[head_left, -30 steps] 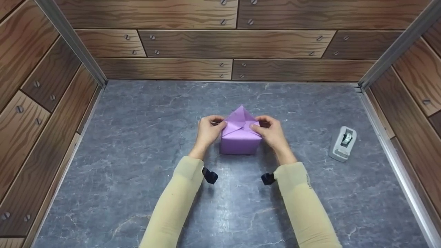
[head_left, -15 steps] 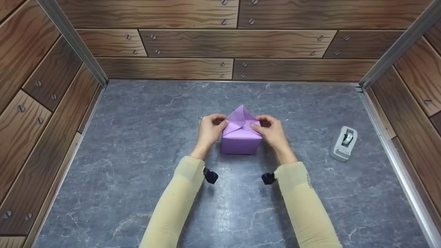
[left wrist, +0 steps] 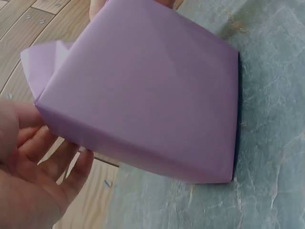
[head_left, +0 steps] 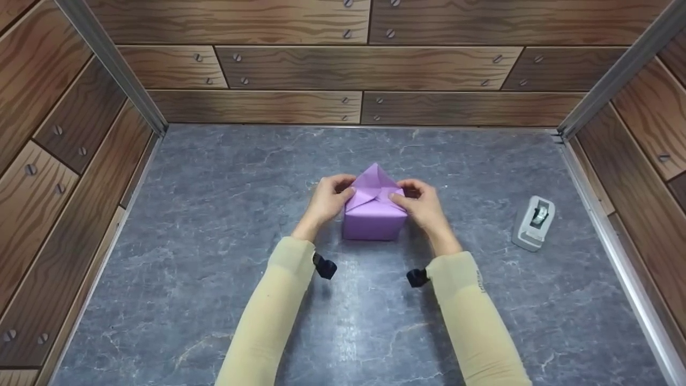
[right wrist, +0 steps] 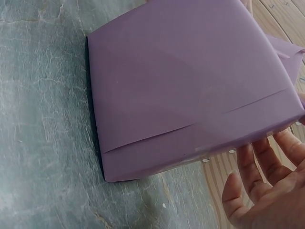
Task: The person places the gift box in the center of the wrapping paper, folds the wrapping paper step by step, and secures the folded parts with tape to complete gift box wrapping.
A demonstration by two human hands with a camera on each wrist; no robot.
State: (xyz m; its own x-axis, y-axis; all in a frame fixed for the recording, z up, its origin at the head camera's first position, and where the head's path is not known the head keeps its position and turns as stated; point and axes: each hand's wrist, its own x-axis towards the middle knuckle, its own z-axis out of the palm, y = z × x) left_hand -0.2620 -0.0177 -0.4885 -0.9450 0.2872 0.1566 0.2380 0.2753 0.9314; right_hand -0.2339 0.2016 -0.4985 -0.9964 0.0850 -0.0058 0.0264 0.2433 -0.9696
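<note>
A box wrapped in purple paper (head_left: 374,225) stands on the grey marbled tabletop. At its top the paper is folded inward, and a pointed paper flap (head_left: 377,176) rises at the far side. My left hand (head_left: 329,199) grips the top left edge, thumb on the folded paper and fingers along the side. On the opposite edge, my right hand (head_left: 423,206) holds the box the same way. The left wrist view shows a smooth purple side face (left wrist: 152,90). In the right wrist view, a paper seam (right wrist: 157,136) runs along the face.
A grey tape dispenser (head_left: 534,224) with a roll of clear tape stands to the right. Wood-patterned walls (head_left: 370,67) with metal edging enclose the tabletop (head_left: 230,257) at the back and both sides. A small black wrist camera (head_left: 325,267) projects from each sleeve cuff.
My left hand and forearm have shifted slightly forward, the fingers sliding farther along the box's left edge. The box and my right hand stay in place.
</note>
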